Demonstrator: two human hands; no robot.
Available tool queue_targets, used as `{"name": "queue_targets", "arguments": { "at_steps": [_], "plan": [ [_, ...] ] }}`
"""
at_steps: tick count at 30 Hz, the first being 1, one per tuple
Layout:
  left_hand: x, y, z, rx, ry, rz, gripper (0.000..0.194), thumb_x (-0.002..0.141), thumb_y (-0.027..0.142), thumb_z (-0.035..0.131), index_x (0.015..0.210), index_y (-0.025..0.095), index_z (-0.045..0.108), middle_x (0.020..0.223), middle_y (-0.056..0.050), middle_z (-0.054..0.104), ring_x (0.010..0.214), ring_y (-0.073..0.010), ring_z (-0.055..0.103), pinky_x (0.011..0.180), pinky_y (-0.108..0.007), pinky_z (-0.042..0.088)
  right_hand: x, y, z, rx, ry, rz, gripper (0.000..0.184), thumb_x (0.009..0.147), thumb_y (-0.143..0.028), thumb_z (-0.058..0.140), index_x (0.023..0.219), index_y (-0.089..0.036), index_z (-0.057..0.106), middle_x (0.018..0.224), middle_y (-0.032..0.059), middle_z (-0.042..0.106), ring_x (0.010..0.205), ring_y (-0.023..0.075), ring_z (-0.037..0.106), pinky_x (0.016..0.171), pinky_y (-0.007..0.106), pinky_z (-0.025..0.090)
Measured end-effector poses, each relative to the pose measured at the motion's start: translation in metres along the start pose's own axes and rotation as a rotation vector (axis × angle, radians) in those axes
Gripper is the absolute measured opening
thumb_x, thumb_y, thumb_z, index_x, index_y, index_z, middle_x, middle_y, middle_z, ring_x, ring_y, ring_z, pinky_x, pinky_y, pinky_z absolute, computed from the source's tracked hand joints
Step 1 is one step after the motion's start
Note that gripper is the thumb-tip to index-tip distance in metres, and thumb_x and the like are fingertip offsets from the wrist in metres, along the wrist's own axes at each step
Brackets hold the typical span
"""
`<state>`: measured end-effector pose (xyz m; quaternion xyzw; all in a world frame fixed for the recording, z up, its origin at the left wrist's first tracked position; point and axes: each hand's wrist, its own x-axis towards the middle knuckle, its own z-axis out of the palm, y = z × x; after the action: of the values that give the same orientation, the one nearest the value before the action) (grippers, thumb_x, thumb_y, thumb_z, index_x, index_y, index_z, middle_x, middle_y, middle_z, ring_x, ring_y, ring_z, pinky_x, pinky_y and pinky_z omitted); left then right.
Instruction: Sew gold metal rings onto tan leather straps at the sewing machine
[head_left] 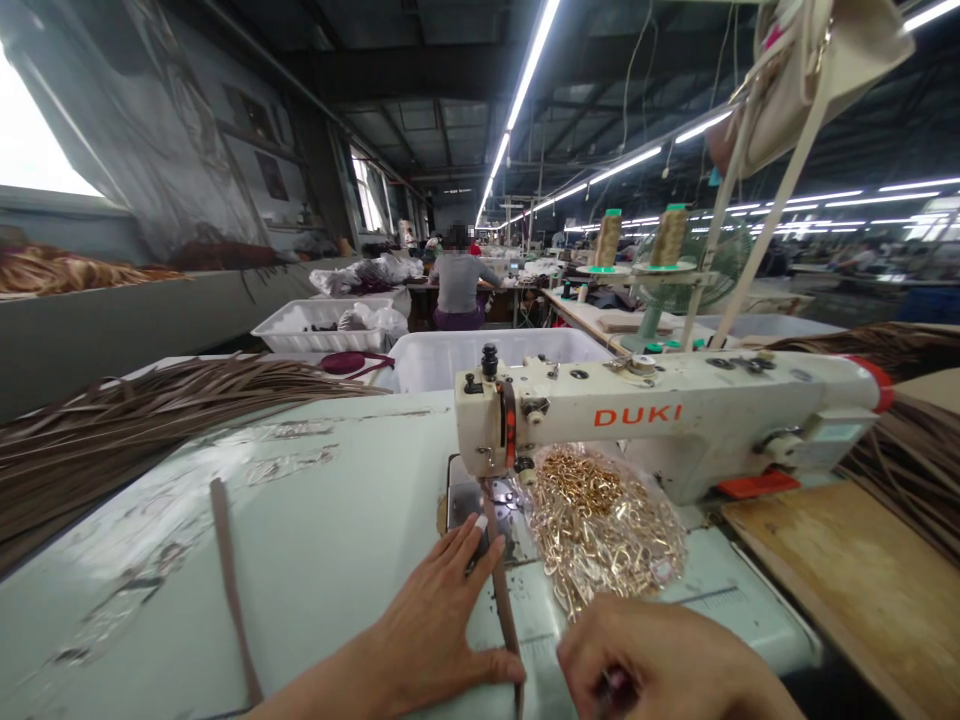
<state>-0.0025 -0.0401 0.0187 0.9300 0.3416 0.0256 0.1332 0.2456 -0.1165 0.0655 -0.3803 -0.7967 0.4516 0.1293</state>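
Observation:
My left hand (435, 620) lies flat on the pale green sewing table (322, 530), fingers stretched out, pressing a narrow brown strap (501, 590) that runs under the needle of the white DUKI sewing machine (667, 420). My right hand (660, 665) is closed near the front edge, pinching something small I cannot make out, close to the strap's near end. A clear bag of gold metal rings (607, 520) lies just beyond it under the machine arm.
A loose brown strap (229, 580) lies to the left, with a big pile of straps (135, 420) beyond and more at right (907, 450). A wooden board (847, 570) sits right. White bins (450, 355) stand behind. A person (457, 285) sits far off.

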Motion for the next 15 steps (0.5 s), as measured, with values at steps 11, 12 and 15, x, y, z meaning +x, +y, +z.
{"name": "queue_targets", "arguments": {
  "at_steps": [11, 12, 15],
  "plan": [
    [0.002, 0.004, -0.006, -0.045, -0.025, -0.004, 0.107, 0.07, 0.085, 0.049, 0.149, 0.019, 0.021, 0.153, -0.018, 0.01, 0.141, -0.0364, 0.008, 0.114, -0.053, 0.019, -0.006, 0.006, 0.014, -0.137, 0.572, 0.051, 0.016, 0.092, -0.03, 0.056, 0.084, -0.022, 0.066, 0.085, -0.0008, 0.063, 0.08, 0.0121, 0.058, 0.074, 0.023, 0.042],
    [0.002, 0.004, -0.006, -0.052, -0.018, -0.001, 0.107, 0.069, 0.085, 0.049, 0.149, 0.019, 0.022, 0.153, -0.019, 0.01, 0.141, -0.0367, 0.008, 0.114, -0.053, 0.019, -0.006, 0.009, 0.017, -0.167, 0.581, 0.058, 0.019, 0.093, -0.032, 0.054, 0.082, -0.022, 0.066, 0.083, -0.0006, 0.063, 0.078, 0.0122, 0.058, 0.073, 0.023, 0.042],
    [0.002, 0.003, -0.004, -0.061, -0.008, 0.0, 0.109, 0.068, 0.085, 0.05, 0.149, 0.02, 0.021, 0.153, -0.019, 0.01, 0.141, -0.0368, 0.008, 0.113, -0.053, 0.019, -0.009, 0.024, 0.027, -0.289, 0.543, 0.093, 0.012, 0.088, -0.033, 0.062, 0.085, -0.022, 0.066, 0.085, 0.0003, 0.062, 0.078, 0.0139, 0.059, 0.07, 0.023, 0.043]
  ]
}}
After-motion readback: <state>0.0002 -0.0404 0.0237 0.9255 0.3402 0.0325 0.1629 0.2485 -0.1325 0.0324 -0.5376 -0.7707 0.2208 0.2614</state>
